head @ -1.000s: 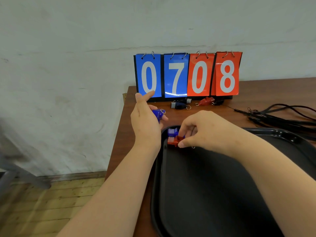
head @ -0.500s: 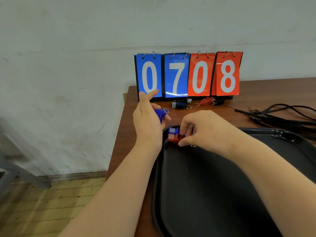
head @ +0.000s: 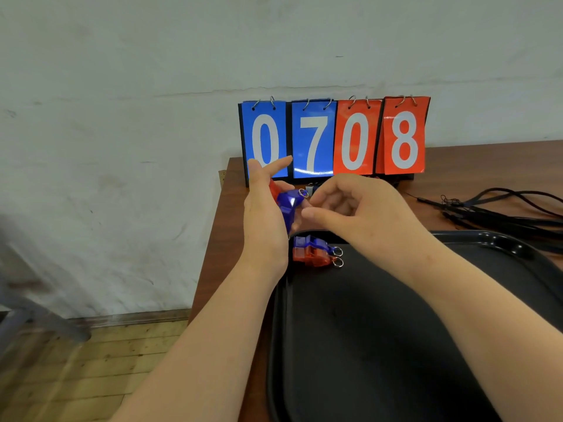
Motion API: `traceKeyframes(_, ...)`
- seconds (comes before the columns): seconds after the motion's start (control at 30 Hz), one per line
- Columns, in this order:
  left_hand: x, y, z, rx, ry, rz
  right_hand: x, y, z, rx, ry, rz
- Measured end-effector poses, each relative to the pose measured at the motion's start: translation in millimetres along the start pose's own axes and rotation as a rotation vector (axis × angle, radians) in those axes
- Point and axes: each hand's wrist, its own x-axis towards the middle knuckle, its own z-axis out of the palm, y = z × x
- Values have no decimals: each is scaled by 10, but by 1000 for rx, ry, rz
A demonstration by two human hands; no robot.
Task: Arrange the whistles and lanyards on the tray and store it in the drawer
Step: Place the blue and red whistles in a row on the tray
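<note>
A black tray [head: 396, 345] lies on the brown table [head: 475, 166]. In its far left corner a blue whistle [head: 310, 241] and a red whistle [head: 313, 257] lie side by side, rings to the right. My left hand [head: 265, 220] holds a blue whistle [head: 289, 205] above the tray's corner, with a red whistle [head: 273, 187] partly hidden behind it in the same hand. My right hand [head: 353, 211] hovers just right of them, fingers apart, holding nothing. Black lanyards [head: 502, 208] lie on the table at the right.
A flip scoreboard [head: 333, 138] reading 0708 stands at the back of the table against the white wall. Part of another whistle [head: 310, 187] shows at its foot, behind my hands. The table's left edge drops to a wooden floor [head: 91, 370].
My right hand let go of the red whistle on the tray and rose toward my left hand. My left hand lifted slightly with its whistles.
</note>
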Motion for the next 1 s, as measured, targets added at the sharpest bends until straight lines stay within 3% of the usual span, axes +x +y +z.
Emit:
traceKeyframes(0.2,-28,-4,30,7,-89,21,-21,16,88,-26,-51,10)
traceKeyframes(0.63,-67,-1,48,4,-219,51,12,16,132,13,57,115)
traceKeyframes(0.87,-22,-31,22,-21,-141,72,-21,-41,30,259,39,207)
traceKeyframes(1.0,39,-21,-9,-88,-49,102,-6,-106,-121,573,-120,317)
